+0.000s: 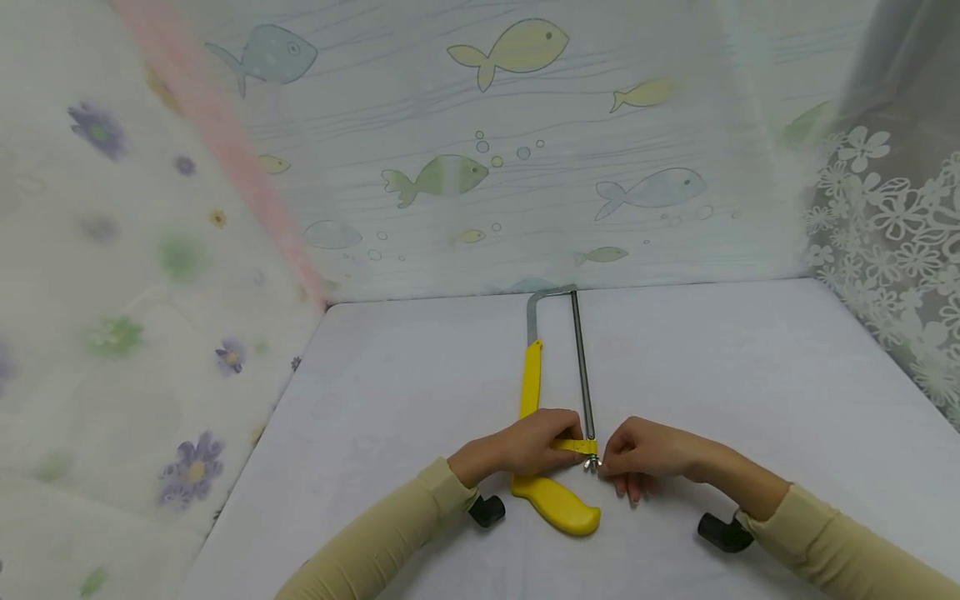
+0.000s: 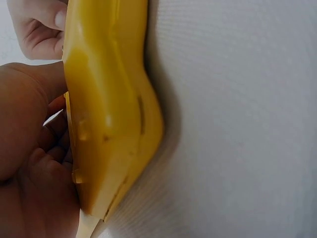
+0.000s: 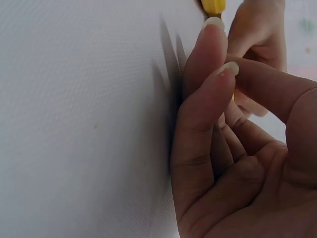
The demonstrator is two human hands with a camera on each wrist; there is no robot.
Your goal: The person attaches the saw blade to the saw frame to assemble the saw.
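Hacksaw (image 1: 551,433), yellow handle, flat on white table (image 1: 750,375). Left hand (image 1: 536,442) grips frame above handle; right hand (image 1: 637,454), just beside, pinches wing nut (image 1: 592,462) at blade end.

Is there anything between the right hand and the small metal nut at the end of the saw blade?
Nothing visible. The right hand has its fingertips right at the wing nut of the hacksaw, which the left hand holds by its yellow frame.

Yellow hacksaw (image 1: 551,467); white table (image 1: 750,375); pastel fish-print backdrop (image 1: 480,150).
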